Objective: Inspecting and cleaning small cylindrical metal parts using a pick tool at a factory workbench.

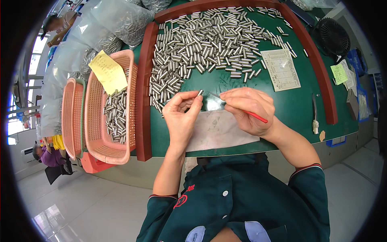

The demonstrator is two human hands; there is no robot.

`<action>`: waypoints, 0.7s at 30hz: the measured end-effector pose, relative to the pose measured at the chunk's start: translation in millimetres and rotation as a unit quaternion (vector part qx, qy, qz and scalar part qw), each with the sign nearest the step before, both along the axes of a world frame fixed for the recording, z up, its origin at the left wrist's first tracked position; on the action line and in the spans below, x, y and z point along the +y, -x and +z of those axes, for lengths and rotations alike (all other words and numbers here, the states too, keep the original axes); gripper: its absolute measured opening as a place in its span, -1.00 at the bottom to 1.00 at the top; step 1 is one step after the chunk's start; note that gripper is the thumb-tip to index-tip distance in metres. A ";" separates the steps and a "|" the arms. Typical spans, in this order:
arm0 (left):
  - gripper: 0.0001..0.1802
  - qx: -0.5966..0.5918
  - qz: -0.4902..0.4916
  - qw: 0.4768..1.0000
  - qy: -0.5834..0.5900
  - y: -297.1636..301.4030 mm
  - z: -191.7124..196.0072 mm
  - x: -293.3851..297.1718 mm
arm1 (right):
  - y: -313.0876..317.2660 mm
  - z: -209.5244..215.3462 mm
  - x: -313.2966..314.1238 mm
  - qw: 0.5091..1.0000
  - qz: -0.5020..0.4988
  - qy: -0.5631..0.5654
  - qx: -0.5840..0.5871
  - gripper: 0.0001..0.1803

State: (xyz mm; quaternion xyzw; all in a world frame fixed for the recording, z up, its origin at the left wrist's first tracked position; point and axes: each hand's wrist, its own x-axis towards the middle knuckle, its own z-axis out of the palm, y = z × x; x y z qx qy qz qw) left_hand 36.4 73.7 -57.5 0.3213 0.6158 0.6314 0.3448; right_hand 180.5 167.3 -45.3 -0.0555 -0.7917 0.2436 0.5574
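Between the thumb and fingertips of my left hand (182, 115) is a small shiny metal cylinder (200, 92). My right hand (252, 109) is closed round a slim tool with a red handle (256, 116). Its thin metal tip points left toward the cylinder, with a small gap between them. Both hands are over the near part of the green table, above a pale grey cloth (221, 131). Beyond them spreads a large heap of loose metal cylinders (209, 44), mostly lying on their sides.
Red-brown rails (143, 92) border the work area. To the left stand a pink basket (92, 137) holding cylinders under a yellow note (108, 72), and clear bags (131, 26). Rightward are a printed sheet (281, 69), tweezers (315, 113) and a black fan (332, 36). Two people appear far left.
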 end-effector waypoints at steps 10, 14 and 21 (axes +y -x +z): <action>-0.87 -0.008 -0.011 1.000 0.014 -0.4 2.1 0.3 | 2.2 -2.5 -1.9 1.000 0.024 0.009 -0.001 -0.73; -0.88 0.001 -0.014 1.000 0.014 0.3 2.1 0.2 | 2.4 -1.9 -2.4 1.000 0.025 0.010 -0.002 -0.73; -0.87 -0.004 -0.019 1.000 0.017 -1.1 1.5 -0.3 | 3.4 -5.6 -2.1 1.000 0.020 0.005 -0.011 -0.70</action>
